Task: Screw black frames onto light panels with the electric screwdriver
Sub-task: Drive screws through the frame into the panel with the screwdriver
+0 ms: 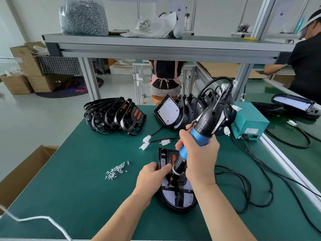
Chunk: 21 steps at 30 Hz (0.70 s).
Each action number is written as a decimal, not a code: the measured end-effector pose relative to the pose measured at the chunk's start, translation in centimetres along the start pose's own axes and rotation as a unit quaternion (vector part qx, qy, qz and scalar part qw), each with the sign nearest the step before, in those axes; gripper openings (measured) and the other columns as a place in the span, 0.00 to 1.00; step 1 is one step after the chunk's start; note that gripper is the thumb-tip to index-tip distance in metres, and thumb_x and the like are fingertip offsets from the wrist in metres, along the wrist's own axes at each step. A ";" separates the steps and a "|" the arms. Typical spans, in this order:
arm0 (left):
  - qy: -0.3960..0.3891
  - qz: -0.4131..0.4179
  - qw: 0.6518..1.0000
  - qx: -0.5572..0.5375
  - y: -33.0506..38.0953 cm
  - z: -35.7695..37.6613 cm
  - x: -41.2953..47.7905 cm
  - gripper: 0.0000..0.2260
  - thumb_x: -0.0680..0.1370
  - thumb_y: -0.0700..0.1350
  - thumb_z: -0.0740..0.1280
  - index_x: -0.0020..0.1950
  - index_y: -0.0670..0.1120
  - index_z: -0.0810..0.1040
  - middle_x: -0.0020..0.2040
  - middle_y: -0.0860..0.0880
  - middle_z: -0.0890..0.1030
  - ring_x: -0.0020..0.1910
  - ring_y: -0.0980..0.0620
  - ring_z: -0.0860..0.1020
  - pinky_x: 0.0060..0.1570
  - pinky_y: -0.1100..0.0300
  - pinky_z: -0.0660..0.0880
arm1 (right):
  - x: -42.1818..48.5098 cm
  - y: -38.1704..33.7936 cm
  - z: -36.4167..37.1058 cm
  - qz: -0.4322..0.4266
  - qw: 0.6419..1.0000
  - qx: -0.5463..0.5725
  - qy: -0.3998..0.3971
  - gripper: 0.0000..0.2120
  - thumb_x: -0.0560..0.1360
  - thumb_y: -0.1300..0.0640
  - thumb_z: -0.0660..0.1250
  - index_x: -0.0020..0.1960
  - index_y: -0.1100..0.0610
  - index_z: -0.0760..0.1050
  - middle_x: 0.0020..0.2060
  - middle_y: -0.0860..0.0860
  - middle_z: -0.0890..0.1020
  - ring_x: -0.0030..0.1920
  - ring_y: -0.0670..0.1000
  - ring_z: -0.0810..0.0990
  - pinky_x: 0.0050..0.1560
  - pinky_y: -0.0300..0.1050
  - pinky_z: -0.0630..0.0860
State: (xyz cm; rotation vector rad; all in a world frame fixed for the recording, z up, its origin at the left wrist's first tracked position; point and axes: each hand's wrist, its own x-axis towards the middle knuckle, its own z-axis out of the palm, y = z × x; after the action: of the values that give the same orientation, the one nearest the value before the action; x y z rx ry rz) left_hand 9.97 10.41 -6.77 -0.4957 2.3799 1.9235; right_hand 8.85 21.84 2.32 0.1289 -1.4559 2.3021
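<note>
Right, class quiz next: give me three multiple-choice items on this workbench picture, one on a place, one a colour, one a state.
1. Where do the loose screws lie, relative to the light panel under the hands? A. left of it, on the green mat B. on it C. right of it
2. What colour is the electric screwdriver's middle band? A. red B. yellow C. blue
3. What is the right hand doing? A. lying flat B. gripping the screwdriver C. hanging idle
Answers: A, the pile sits on mat left of the panel; C, blue shows beside the gripping hand; B, its fingers wrap the tool.
</note>
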 end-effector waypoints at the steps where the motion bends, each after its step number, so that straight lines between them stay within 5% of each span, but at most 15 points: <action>1: -0.002 0.000 1.000 0.000 -0.1 0.0 0.1 0.21 0.67 0.60 0.70 0.37 0.46 0.64 0.34 0.48 0.68 0.36 0.50 0.67 0.40 0.55 0.63 | -0.1 0.0 0.0 0.000 1.000 -0.006 -0.004 0.09 0.68 0.65 0.70 0.38 0.55 0.72 0.26 0.48 0.75 0.25 0.50 0.75 0.28 0.40 0.73; 6: 0.004 0.008 1.000 0.006 -0.4 0.2 0.4 0.22 0.70 0.58 0.71 0.35 0.47 0.62 0.32 0.50 0.66 0.34 0.50 0.65 0.38 0.56 0.61 | 0.1 0.1 0.2 0.007 1.000 -0.016 -0.021 0.14 0.68 0.65 0.71 0.33 0.47 0.75 0.26 0.49 0.75 0.25 0.50 0.75 0.29 0.40 0.74; 13: 0.018 0.005 1.000 0.015 -1.0 0.2 0.8 0.20 0.76 0.54 0.71 0.34 0.47 0.65 0.30 0.52 0.71 0.33 0.50 0.67 0.36 0.57 0.64 | 0.1 0.4 0.6 0.020 0.997 -0.039 -0.070 0.08 0.68 0.63 0.71 0.46 0.61 0.76 0.27 0.51 0.76 0.25 0.51 0.76 0.31 0.41 0.75; 21: 0.022 0.007 1.000 0.017 -0.8 0.3 0.8 0.18 0.71 0.53 0.69 0.34 0.47 0.62 0.29 0.53 0.67 0.32 0.49 0.64 0.35 0.57 0.61 | -0.1 0.3 0.7 0.003 0.993 -0.044 -0.110 0.06 0.68 0.64 0.69 0.43 0.65 0.74 0.27 0.57 0.75 0.25 0.50 0.73 0.31 0.40 0.74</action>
State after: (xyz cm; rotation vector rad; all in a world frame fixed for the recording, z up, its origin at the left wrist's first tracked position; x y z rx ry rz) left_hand 9.40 10.37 -7.80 -0.5251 2.4450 1.8945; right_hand 8.76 21.06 2.37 0.3622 -1.6643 2.2819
